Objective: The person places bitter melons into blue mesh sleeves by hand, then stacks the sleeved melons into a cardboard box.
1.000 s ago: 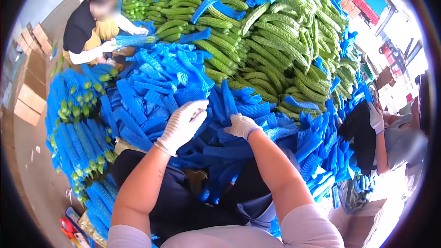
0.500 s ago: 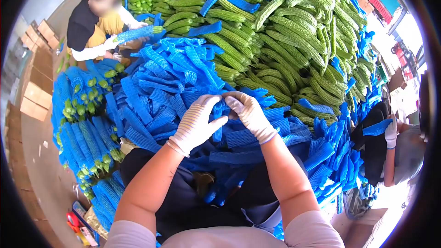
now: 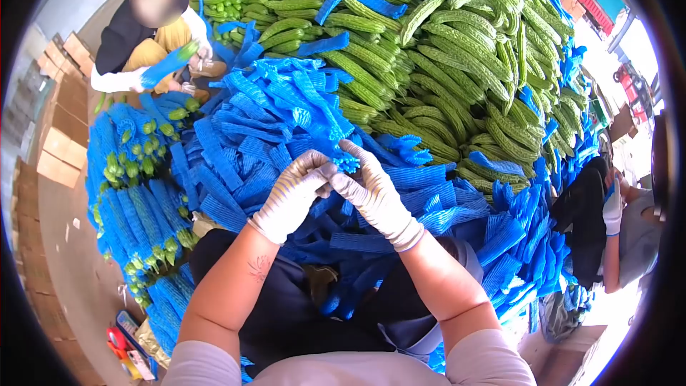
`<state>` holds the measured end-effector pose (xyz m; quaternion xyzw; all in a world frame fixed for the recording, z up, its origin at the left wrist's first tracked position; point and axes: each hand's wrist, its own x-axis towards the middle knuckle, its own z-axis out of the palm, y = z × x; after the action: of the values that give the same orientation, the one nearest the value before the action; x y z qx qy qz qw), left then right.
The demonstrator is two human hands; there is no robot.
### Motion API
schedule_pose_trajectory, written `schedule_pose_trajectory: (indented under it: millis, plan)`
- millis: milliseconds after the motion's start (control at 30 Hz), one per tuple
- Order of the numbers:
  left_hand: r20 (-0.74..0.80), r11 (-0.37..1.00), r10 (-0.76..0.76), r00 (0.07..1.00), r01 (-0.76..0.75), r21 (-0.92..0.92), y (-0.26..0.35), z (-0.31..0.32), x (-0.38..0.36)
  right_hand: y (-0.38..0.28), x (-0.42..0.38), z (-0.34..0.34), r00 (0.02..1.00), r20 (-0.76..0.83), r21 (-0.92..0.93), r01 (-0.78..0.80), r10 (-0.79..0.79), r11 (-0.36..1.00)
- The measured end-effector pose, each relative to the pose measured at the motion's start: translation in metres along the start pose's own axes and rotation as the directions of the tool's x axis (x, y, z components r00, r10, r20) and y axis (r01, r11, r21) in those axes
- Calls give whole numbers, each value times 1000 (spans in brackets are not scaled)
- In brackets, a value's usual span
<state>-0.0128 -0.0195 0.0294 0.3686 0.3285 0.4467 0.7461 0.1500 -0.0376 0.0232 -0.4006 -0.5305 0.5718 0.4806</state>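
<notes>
My left hand (image 3: 294,191) and my right hand (image 3: 373,199), both in pale striped gloves, meet above my lap. Between their fingers is a blue foam net sleeve (image 3: 346,164), its gathered end showing at the fingertips; the rest is hidden by my gloves. Both hands are closed on it. Around and beneath them lies a heap of loose blue foam net sleeves (image 3: 232,164). Beyond the heap rises a large pile of green bitter melons (image 3: 457,57), with a few sleeves scattered over it.
Sleeved bitter melons (image 3: 128,218) are stacked at the left. A co-worker (image 3: 121,43) at upper left holds one in a sleeve. Another person's gloved hand (image 3: 612,213) is at the right. Cardboard boxes (image 3: 61,146) line the left wall; red tape (image 3: 116,338) lies at lower left.
My hands have come slightly lower and nearer, turning so the sleeve's gathered end faces up between my fingertips. The co-worker at upper left has tilted and lowered the sleeved melon.
</notes>
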Motion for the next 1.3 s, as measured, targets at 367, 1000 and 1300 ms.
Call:
schedule_pose_trajectory:
  millis: [367, 1000, 1300]
  plan:
    - [-53, 975, 184, 981, -175, 139, 18, -8, -8, 9, 11, -20, 971, -178, -383, 80, -158, 920]
    - [-159, 984, 135, 978, -151, -97, 0, -19, -1, -15, -13, 30, 976, 186, -411, 179, -110, 894]
    - [218, -139, 189, 958, -193, 971, 2, -4, -5, -30, -9, 13, 971, -12, -185, 233, -239, 955]
